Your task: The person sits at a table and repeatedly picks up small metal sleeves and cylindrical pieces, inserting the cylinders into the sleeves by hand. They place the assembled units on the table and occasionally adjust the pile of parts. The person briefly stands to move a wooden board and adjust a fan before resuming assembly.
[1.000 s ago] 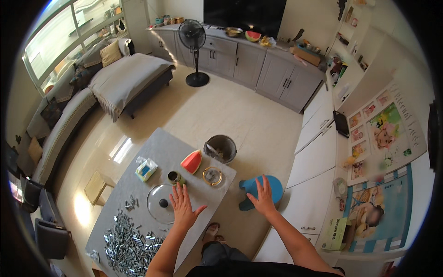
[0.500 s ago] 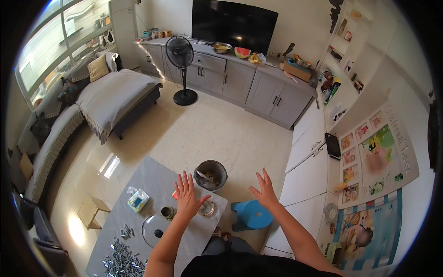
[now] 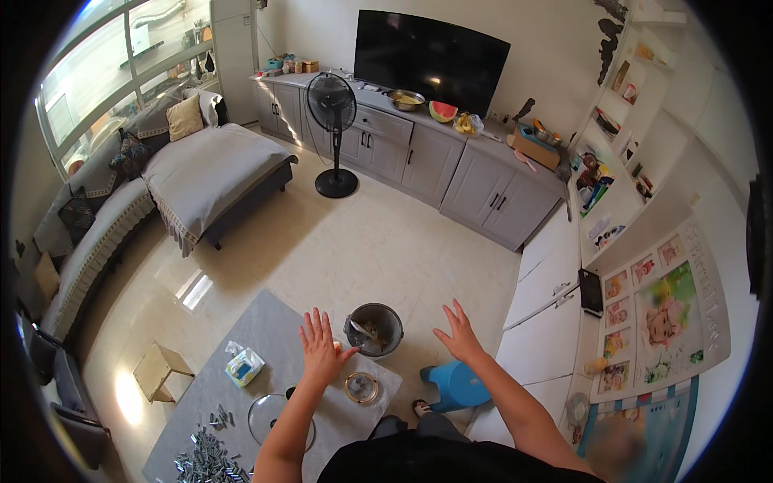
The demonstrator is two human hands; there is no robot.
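Both hands are held out in the air with nothing in them. My left hand [image 3: 324,354] has its fingers spread above the grey table [image 3: 266,322], partly covering what lies beneath. Close to it are a round ashtray [image 3: 361,388] with a gold rim and a glass pot lid [image 3: 262,420], which my forearm partly hides. My right hand [image 3: 460,338], fingers apart, hovers over the floor beyond a blue plastic stool [image 3: 456,385]. Between the hands, on the floor past the table's corner, stands a dark bucket [image 3: 386,330] with refuse in it.
On the table are a wipes packet [image 3: 244,367] and a heap of small metal pieces [image 3: 205,460]. A wooden stool [image 3: 161,370] stands left of it. Farther off are a sofa [image 3: 217,177], a standing fan [image 3: 335,183] and a grey cabinet [image 3: 427,161] under a television [image 3: 431,56]. White cupboards [image 3: 531,298] line the right.
The view has shifted, so the room sits lower and farther right in the picture. Both hands stay raised and spread; my forearm now hides most of the small dark cup by the lid.
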